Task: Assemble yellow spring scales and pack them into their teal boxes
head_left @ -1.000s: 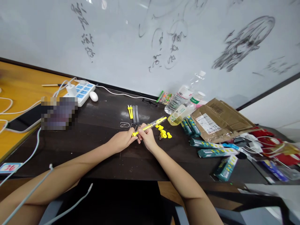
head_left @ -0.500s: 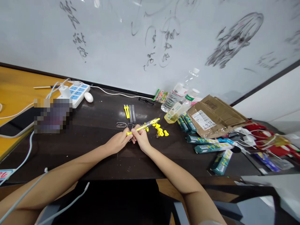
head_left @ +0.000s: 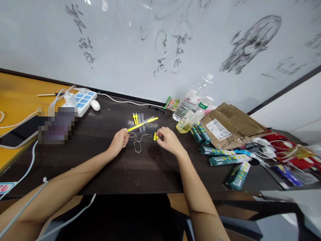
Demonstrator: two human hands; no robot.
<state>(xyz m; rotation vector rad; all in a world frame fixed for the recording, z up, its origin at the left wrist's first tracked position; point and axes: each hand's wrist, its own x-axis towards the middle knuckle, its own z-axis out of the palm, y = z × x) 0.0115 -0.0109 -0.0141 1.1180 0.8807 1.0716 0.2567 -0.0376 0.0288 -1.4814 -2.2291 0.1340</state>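
Observation:
My left hand [head_left: 118, 143] is closed round the lower end of a clear tube [head_left: 150, 119] with a yellow rod [head_left: 135, 127] inside; it points up to the right above the table. To the right, my right hand [head_left: 168, 138] is bent down, thumb and fingers pinched at a small yellow plastic part [head_left: 155, 136]. That hand covers the spot where other yellow pieces lay. Between the hands lie bent metal wire pieces [head_left: 137, 147]. Behind the held tube are yellow strips [head_left: 135, 117] and grey-clear tubes [head_left: 139, 124].
Two bottles [head_left: 187, 103] and a snack packet [head_left: 172, 103] stand by the whiteboard. Several green boxes [head_left: 229, 160] and a brown parcel [head_left: 225, 124] lie on the right. A power strip [head_left: 84, 100], a white mouse-like object [head_left: 95, 105] and cables occupy the left.
My hands have moved apart. The left has drawn left with the tube and yellow rod; the right has let go of the tube and moved right to the small yellow parts. A wire loop now shows.

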